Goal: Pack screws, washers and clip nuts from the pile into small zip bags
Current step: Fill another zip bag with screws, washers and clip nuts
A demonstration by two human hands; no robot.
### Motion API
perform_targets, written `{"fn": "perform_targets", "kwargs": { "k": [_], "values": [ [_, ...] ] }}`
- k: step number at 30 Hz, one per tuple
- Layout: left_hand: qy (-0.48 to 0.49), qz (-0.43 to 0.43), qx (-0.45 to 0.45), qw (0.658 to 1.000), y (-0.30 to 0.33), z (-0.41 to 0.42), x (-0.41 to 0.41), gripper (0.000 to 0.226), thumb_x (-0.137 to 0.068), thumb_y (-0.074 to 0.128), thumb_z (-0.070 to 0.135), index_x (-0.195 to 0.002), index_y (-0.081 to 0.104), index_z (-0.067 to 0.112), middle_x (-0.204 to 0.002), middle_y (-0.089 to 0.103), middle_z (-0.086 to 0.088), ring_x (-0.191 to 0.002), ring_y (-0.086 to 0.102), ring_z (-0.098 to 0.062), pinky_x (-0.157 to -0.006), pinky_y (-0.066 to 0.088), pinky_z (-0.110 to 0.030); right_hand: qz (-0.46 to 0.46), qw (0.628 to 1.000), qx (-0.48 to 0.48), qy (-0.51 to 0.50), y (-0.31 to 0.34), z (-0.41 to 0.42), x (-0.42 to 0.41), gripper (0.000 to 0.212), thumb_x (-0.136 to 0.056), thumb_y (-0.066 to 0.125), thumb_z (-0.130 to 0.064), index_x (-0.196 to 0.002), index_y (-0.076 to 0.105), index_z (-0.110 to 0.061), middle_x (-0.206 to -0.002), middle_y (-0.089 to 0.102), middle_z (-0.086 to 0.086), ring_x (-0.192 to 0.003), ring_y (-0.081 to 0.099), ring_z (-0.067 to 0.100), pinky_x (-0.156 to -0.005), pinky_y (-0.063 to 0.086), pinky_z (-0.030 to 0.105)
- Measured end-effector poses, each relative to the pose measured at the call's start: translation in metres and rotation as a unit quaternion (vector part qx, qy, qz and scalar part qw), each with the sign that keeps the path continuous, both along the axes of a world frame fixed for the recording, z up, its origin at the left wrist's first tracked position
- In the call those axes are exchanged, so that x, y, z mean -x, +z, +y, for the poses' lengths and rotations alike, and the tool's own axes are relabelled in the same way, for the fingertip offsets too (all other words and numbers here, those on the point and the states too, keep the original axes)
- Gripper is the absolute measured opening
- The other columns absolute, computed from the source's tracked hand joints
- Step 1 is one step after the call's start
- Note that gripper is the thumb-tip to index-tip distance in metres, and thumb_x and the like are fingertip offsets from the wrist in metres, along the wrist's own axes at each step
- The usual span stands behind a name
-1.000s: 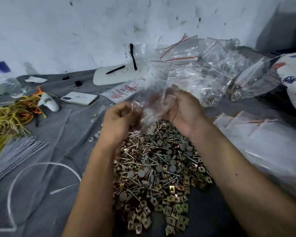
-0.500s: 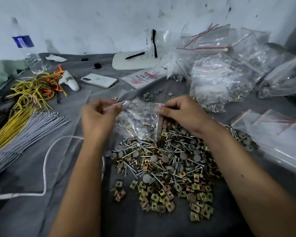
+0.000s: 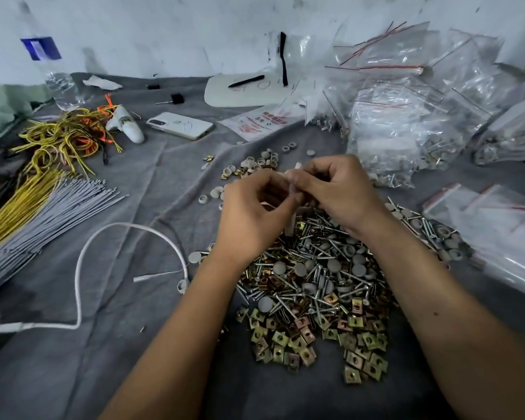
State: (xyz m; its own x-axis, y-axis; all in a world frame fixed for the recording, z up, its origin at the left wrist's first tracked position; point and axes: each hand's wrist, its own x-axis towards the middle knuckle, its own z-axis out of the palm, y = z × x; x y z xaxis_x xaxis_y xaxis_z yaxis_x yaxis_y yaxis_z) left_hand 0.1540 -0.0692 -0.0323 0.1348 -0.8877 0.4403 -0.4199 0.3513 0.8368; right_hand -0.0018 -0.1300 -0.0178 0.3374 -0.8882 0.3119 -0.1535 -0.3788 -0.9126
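Note:
A pile of screws, grey washers and brass clip nuts (image 3: 315,286) lies on the grey cloth in front of me. Above its far edge my left hand (image 3: 249,216) and my right hand (image 3: 337,189) meet. Both pinch a small clear zip bag (image 3: 294,204), which hangs edge-on between them and is mostly hidden by the fingers. What the bag contains cannot be seen. Loose washers (image 3: 255,165) lie scattered just beyond the hands.
Filled zip bags (image 3: 406,125) heap up at the back right; flat empty bags (image 3: 491,219) lie at the right. On the left are grey rods (image 3: 43,213), yellow wires (image 3: 58,137), a white cable (image 3: 82,268), a phone (image 3: 179,125) and a water bottle (image 3: 52,71).
The hands have drawn together: the bag, spread wide between them before, now hangs narrow and edge-on. The view has tilted down towards the pile.

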Motion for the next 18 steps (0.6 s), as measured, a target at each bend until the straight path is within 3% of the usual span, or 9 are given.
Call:
{"fn": "perform_targets", "kwargs": {
  "k": [5,8,11,13,16,18],
  "values": [
    [0.003,0.024,-0.016,1.0,0.0,0.0,-0.003,0.016,-0.093,0.072,0.008,-0.077,0.073,0.007,-0.064,0.073,-0.002,-0.057,0.07,-0.016,-0.057,0.056,-0.031,0.005,1.0,0.01,0.006,0.002,0.001,0.002,0.042,-0.078,0.077,-0.049,-0.077,0.073,-0.007,-0.07,0.068,0.017,-0.06,0.057,0.019,-0.061,0.049,0.038],
    [0.032,-0.018,0.007,0.999,0.001,0.002,-0.003,0.018,-0.09,0.074,0.011,-0.072,0.07,0.01,-0.061,0.07,-0.001,-0.056,0.068,-0.02,-0.055,0.057,-0.038,0.035,0.999,0.019,0.018,0.004,0.002,0.005,0.032,-0.085,0.079,-0.037,-0.079,0.073,-0.007,-0.073,0.068,0.02,-0.062,0.057,0.02,-0.061,0.047,0.037],
    [0.108,-0.044,0.063,0.991,0.004,0.003,-0.008,0.016,-0.087,0.072,0.012,-0.072,0.068,0.012,-0.059,0.065,0.004,-0.052,0.062,-0.012,-0.052,0.052,-0.038,0.08,0.996,0.047,0.016,0.006,0.002,0.01,0.023,-0.088,0.08,-0.026,-0.074,0.072,-0.009,-0.065,0.068,0.004,-0.057,0.056,0.01,-0.055,0.047,0.027],
    [0.148,-0.074,0.107,0.98,0.007,0.004,-0.012,0.012,-0.084,0.072,0.011,-0.073,0.067,0.011,-0.062,0.065,0.006,-0.053,0.061,-0.01,-0.053,0.053,-0.036,0.128,0.986,0.103,-0.031,0.007,0.002,0.011,0.022,-0.083,0.083,-0.019,-0.069,0.068,-0.011,-0.062,0.065,-0.004,-0.054,0.055,0.008,-0.052,0.047,0.027],
    [0.186,-0.139,0.16,0.96,0.009,0.005,-0.008,0.007,-0.081,0.072,0.006,-0.076,0.067,0.005,-0.068,0.065,-0.001,-0.058,0.062,-0.02,-0.054,0.053,-0.042,0.185,0.952,0.202,-0.139,0.007,0.006,0.003,0.02,-0.074,0.077,-0.011,-0.069,0.058,-0.018,-0.061,0.057,-0.011,-0.053,0.051,0.006,-0.052,0.042,0.025],
    [0.185,-0.147,0.18,0.955,0.009,0.005,-0.005,0.005,-0.081,0.07,0.002,-0.079,0.066,0.003,-0.073,0.065,-0.003,-0.062,0.061,-0.024,-0.055,0.053,-0.044,0.169,0.951,0.202,-0.162,0.006,0.007,0.0,0.02,-0.076,0.074,-0.01,-0.077,0.055,-0.017,-0.063,0.057,-0.006,-0.054,0.05,0.009,-0.051,0.042,0.026]
  ]
}}
